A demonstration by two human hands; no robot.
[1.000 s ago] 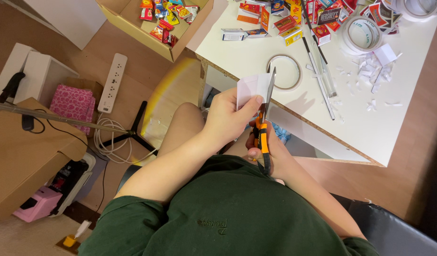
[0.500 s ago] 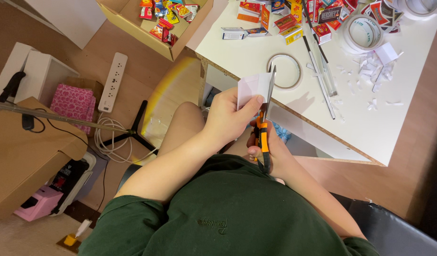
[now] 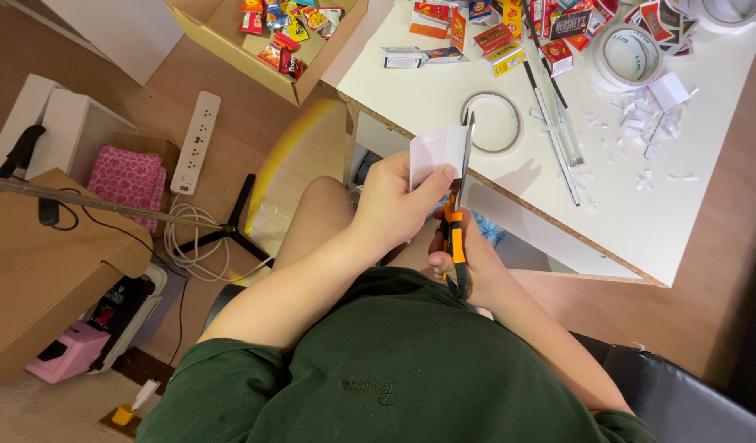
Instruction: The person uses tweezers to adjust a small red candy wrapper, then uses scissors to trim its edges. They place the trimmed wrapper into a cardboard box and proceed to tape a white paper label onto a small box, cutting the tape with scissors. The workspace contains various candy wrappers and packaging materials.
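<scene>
Over the person's lap, just off the near edge of the white table (image 3: 444,90), the left hand (image 3: 394,205) pinches a small white rectangular piece of paper (image 3: 435,154) from below, thumb on the near face at its lower right corner and the other fingers curled behind it, so the sheet stands upright above the knuckles. Directly to its right, the right hand (image 3: 468,262) is closed around the handles of the orange-and-black scissors (image 3: 456,221), fingers threaded through the loops and wrapped tight. The blades point up and away from the body along the paper's right edge, close together, with the tip reaching past the paper's top; whether metal is biting into the sheet cannot be made out.

On the table beyond lie a thin clear tape ring (image 3: 493,123), a thick roll of white tape (image 3: 628,57), a scatter of small white paper scraps (image 3: 640,123), a couple of long clear rods (image 3: 554,131) and a spread of brightly coloured small packets (image 3: 509,37). An open cardboard box (image 3: 255,57) of similar packets stands at the table's left end. Lower left, the brown floor holds a white power strip (image 3: 196,139), a coil of white cable (image 3: 189,246), a black tripod foot (image 3: 230,226), a pink patterned box (image 3: 128,180) and a pink device (image 3: 66,353). The person wears a dark green shirt (image 3: 378,369).
</scene>
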